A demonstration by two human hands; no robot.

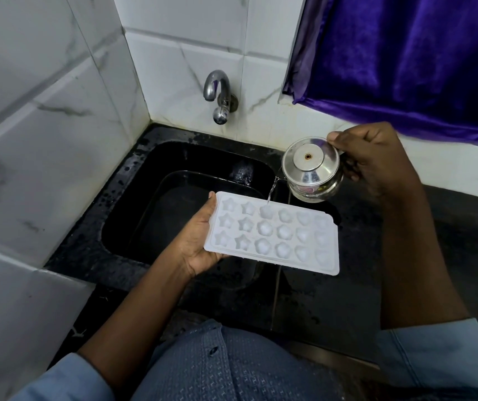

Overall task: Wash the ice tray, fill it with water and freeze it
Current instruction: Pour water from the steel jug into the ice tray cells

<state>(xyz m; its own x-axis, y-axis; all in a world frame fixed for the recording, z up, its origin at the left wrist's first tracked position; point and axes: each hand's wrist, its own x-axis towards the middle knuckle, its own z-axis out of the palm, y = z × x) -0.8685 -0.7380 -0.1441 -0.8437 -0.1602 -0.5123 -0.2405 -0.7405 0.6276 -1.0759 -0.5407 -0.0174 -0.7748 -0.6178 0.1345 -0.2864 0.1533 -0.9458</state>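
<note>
From the head camera I see one white rectangular plastic ice tray [272, 233] held in the air over the right side of the black sink [133, 204] and the edge of the dark stone counter [333, 299]. Its long axis runs left to right, the right end sitting slightly lower in the picture, and its moulds face up. I count eighteen moulds, three rows of six. The six nearest the left end are star-shaped, and the rest look rounder.

The left hand [200, 244] grips the tray's left short end, palm beneath and thumb laid over the top edge, forearm reaching in from the lower left. The right hand [376, 160] is curled round one small shiny steel pot [311, 169], tipped toward the tray with its base turned to the camera. A thin stream of water [271, 192] falls from its rim into the third mould of the far row.

One curved steel tap [220, 94] sits on the white marbled tiles behind the sink, and one purple curtain [405, 59] hangs at upper right.
</note>
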